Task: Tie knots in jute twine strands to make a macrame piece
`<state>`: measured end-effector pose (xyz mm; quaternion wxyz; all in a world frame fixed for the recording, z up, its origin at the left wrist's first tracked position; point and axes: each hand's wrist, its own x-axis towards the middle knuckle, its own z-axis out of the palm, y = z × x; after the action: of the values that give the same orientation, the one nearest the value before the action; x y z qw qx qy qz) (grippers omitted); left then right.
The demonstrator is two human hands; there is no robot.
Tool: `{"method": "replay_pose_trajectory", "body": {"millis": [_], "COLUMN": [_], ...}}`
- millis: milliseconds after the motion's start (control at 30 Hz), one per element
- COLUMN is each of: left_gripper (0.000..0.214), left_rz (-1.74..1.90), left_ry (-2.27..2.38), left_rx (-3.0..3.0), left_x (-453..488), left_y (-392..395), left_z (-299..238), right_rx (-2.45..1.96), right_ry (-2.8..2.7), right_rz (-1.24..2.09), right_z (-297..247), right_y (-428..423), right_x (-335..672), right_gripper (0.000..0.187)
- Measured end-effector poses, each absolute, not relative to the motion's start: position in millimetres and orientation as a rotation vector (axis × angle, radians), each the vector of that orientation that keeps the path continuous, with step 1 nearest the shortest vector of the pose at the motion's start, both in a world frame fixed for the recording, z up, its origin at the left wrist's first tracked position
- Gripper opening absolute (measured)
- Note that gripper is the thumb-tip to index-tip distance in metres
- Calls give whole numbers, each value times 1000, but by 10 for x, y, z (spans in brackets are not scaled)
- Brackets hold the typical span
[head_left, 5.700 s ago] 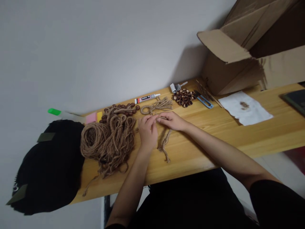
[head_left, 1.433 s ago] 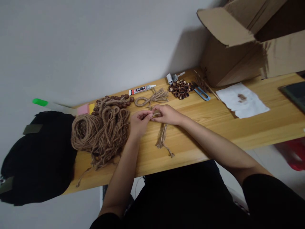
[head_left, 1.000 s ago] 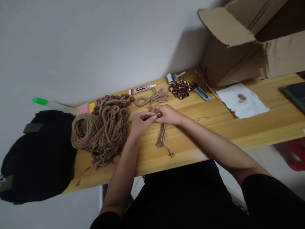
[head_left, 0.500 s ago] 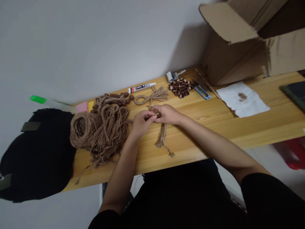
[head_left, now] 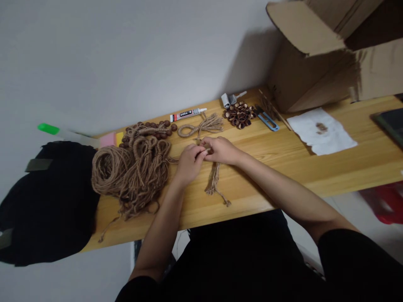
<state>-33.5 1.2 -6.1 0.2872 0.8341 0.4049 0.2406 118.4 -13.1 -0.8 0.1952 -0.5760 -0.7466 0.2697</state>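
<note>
My left hand (head_left: pixel 191 161) and my right hand (head_left: pixel 222 150) meet over the wooden table, fingers pinched together on a jute cord tassel (head_left: pixel 214 180). Its frayed strands hang below my right hand toward the table's front edge, and one knotted strand reaches farther. My fingers hide most of its upper part. Just beyond lies a looped jute tassel (head_left: pixel 201 126) with a wrapped ring. Left of my left hand is a heap of jute cord tassels (head_left: pixel 146 167), against a coil of jute twine (head_left: pixel 108 170).
Behind lie a glue tube (head_left: pixel 188 114), brown round beads (head_left: pixel 163 129), hollow brown shells (head_left: pixel 239 114) and blue thread snips (head_left: pixel 267 119). A stained white tissue (head_left: pixel 324 136) and a cardboard box (head_left: pixel 308 75) are at right. A black bag (head_left: pixel 50 201) stands at left.
My left hand's fingers have shifted slightly and its back has turned more upward. My right hand keeps its pinch. The view has moved a little.
</note>
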Motion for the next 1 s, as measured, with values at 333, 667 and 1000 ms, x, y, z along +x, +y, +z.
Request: {"method": "replay_pose_trajectory", "body": {"millis": [333, 667, 1000], "left_gripper": [18, 26, 25], "left_rz": [681, 716, 760], "left_ry": [1022, 984, 1019], "left_rx": [2434, 2479, 2429], "left_x": [-326, -297, -287], "left_y": [21, -8, -16], "left_z": [-82, -88, -114], "right_rx": [-1720, -1671, -1669], "right_ry": [-2077, -2122, -2107], "right_rz": [651, 657, 663], "right_z": [-4, 29, 13], "right_y": [-155, -176, -168], "right_x": [1167, 1165, 1168], "right_gripper": [34, 34, 34]}}
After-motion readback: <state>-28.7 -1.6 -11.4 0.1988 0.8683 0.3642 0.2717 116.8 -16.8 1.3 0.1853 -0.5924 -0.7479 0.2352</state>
